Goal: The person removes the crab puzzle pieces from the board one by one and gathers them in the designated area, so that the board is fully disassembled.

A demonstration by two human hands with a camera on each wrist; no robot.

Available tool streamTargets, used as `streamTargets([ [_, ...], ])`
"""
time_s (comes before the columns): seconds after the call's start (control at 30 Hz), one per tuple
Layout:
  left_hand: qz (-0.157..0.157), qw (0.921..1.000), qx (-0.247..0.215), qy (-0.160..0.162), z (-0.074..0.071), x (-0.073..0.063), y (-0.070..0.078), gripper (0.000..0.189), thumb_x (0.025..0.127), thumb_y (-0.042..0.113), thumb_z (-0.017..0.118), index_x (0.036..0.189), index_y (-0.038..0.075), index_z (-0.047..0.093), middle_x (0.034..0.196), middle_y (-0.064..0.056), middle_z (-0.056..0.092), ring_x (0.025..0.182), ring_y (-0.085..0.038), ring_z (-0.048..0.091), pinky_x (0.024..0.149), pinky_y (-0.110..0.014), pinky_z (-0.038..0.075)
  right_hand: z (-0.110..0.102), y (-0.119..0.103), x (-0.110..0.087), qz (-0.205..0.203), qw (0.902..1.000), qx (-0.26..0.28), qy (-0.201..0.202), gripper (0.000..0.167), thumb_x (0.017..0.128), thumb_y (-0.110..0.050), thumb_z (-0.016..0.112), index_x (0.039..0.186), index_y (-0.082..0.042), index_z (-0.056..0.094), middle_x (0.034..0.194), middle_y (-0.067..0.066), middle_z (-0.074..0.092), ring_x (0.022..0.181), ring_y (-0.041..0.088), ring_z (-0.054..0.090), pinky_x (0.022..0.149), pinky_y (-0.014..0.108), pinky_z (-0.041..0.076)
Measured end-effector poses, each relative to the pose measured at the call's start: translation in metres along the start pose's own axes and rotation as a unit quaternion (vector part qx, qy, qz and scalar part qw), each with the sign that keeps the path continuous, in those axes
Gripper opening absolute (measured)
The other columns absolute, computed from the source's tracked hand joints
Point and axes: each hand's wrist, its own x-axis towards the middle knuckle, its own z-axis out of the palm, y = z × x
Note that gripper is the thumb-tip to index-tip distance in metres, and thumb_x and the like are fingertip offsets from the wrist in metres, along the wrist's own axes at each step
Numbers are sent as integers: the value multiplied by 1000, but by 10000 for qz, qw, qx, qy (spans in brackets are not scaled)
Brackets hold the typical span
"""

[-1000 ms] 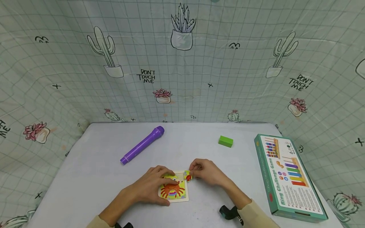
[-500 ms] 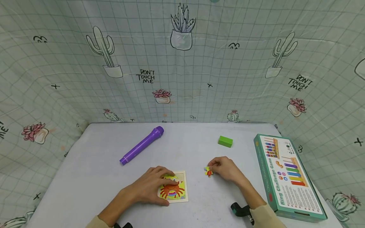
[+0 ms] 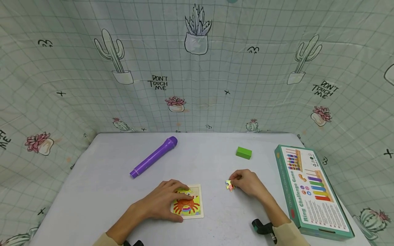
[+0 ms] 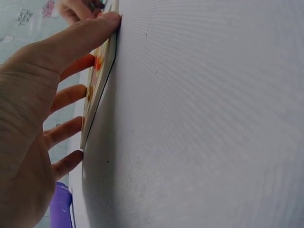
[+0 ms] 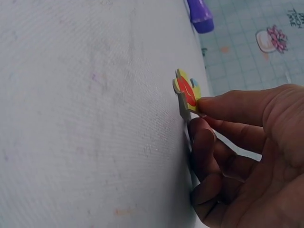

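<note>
A square wooden puzzle [image 3: 197, 216] with a red crab on yellow lies flat on the white table. Across its left part rests my left hand [image 3: 166, 200], fingers spread and nearly straight. In the left wrist view the left thumb [image 4: 88, 38] touches the puzzle's near edge, and the little finger is at its corner. To the right of the puzzle, my right hand [image 3: 247, 182] pinches a small yellow-and-red jigsaw piece [image 3: 229, 185] between thumb and finger. The right wrist view shows the jigsaw piece [image 5: 186, 91] tilted, close to the tabletop; its lower edge is partly hidden by fingers.
A purple microphone-shaped tube [image 3: 153, 157] lies at the back left. A green block [image 3: 244, 152] stands at the back right. The Ring Challenge Game box [image 3: 317, 191] fills the table's right side. A patterned cloth hangs behind.
My right hand has moved right, carrying the jigsaw piece from beside the puzzle's upper right edge, mostly in the first half second. The left hand and the puzzle stay in place.
</note>
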Motion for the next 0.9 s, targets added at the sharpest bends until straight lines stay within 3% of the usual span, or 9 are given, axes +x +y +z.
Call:
streamTargets([
  [0.43,9,9999,6,-102,-4,-2,0,66,79,64,74,139,42,58,145,10,50,136,-18,40,109,-52,35,2,2,0,-42,9999,-118,65,5,87,-12,72,85,-7,72,73,-3,61,70,14,54,64,30,44],
  [0.9,-17,9999,-25,-163,-3,-5,-4,65,80,63,74,139,41,58,150,13,48,141,-20,39,112,-53,33,3,1,0,-149,9997,-186,63,6,86,-6,71,82,-11,71,73,-3,60,70,13,53,66,30,43],
])
